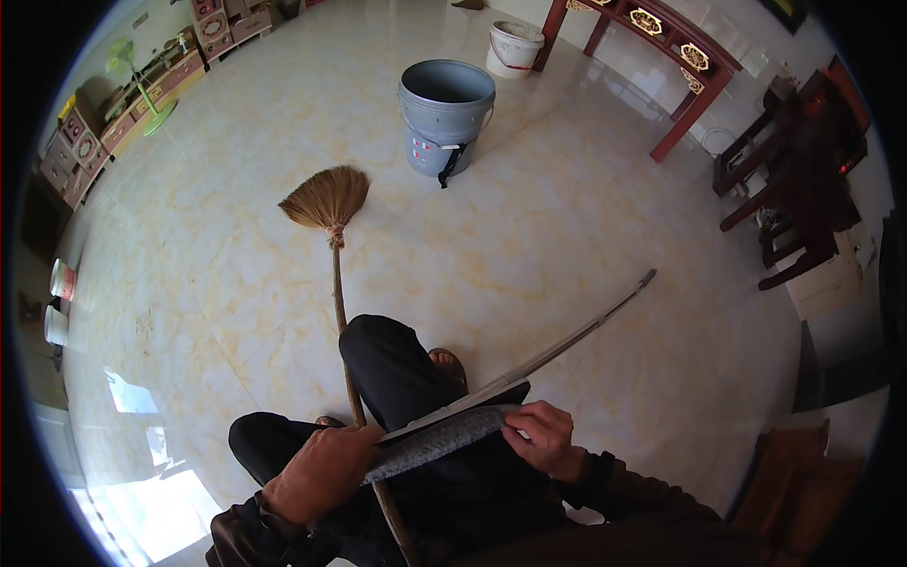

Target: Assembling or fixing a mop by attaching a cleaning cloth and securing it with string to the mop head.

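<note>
A seated person bends over a flat mop head (444, 437), a grey textured pad with a dark plate on top, laid across the lap so both hands can work on it. The left hand (321, 472) is curled closed over the pad's near-left end, pinning it against the thigh; it also lies over a broom handle (351, 378) that crosses the lap there, though whether the fingers grip that handle cannot be told. The right hand (543, 437) is partly open, fingers bent and spread, the tips pressing the pad's right end just under the plate's edge rather than wrapping it.

From the plate a thin metal mop pole (586, 331) runs away to the far right, its tip resting low over the tiled floor (586, 208), apparently braced by the lap hold. The broom handle leans out between the knees, its straw broom head (328, 198) resting on the tiles farther off. A sandalled foot (449, 364) shows beside the knee.

Beyond stands a grey bucket (444, 113), and past it a white bucket (513, 47) next to a red carved table (675, 66). Dark wooden chairs (794, 189) line the far right, cabinets (123, 123) and a green fan (146, 90) the far left.
</note>
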The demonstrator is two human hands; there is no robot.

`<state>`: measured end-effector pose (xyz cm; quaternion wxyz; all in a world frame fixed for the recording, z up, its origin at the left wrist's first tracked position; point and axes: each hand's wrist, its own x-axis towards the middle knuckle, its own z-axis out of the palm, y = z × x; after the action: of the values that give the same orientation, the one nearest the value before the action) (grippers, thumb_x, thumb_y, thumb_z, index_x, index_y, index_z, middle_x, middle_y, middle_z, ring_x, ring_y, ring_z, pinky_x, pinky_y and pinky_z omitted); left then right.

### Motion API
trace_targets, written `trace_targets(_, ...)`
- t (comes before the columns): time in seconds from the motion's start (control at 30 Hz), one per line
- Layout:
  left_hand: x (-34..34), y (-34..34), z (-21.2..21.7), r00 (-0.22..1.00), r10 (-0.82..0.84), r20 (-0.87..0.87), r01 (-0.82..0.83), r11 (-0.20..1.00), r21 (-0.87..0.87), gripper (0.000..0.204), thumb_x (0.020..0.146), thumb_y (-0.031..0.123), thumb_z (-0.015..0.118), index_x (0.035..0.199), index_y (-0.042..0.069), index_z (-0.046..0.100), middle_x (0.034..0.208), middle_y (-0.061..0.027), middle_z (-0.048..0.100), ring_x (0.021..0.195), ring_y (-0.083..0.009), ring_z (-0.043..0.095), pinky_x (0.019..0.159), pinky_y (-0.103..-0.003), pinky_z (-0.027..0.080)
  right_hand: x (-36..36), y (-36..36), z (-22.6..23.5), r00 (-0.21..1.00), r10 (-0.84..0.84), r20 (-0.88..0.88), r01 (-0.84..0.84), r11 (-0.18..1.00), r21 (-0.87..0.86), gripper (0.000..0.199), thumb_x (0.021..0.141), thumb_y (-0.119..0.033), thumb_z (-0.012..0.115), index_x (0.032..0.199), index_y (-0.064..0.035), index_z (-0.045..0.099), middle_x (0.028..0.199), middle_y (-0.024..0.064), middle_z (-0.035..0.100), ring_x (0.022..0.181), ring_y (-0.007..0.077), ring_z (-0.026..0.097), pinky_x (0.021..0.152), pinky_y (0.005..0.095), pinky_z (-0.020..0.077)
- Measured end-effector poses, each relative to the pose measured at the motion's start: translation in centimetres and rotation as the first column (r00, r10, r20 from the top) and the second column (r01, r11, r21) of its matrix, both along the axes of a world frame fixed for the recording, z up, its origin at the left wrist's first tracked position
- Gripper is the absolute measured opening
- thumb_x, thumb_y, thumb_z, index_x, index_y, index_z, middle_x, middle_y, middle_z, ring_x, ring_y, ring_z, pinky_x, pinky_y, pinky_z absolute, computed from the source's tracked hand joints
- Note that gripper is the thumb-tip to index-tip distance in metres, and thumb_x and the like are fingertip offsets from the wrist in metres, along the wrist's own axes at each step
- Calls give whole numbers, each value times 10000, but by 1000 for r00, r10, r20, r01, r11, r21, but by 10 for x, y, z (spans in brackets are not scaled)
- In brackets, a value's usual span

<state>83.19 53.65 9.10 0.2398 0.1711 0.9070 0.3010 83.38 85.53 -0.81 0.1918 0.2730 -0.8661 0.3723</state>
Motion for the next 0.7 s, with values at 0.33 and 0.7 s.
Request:
trace_targets(0.33,13,-10,-17,975,218,-38,-215,974,64,96,840,79,649,913,18,651,776,-224,628,759,-407,637,686,-453,517,15,-50,18,962,110,249,-75,987,-144,194,696,-30,800,832,-34,661,768,89,643,626,236,658,539,311,523)
trace_targets(0.7,4,-22,-34,975,220,20,-221,971,96,192,853,115,609,992,15,696,857,-214,674,866,-394,651,764,-424,522,38,-137,48,610,544,576,-197,809,-554,173,810,-140,747,885,-11,659,803,121,683,699,231,687,628,319,522)
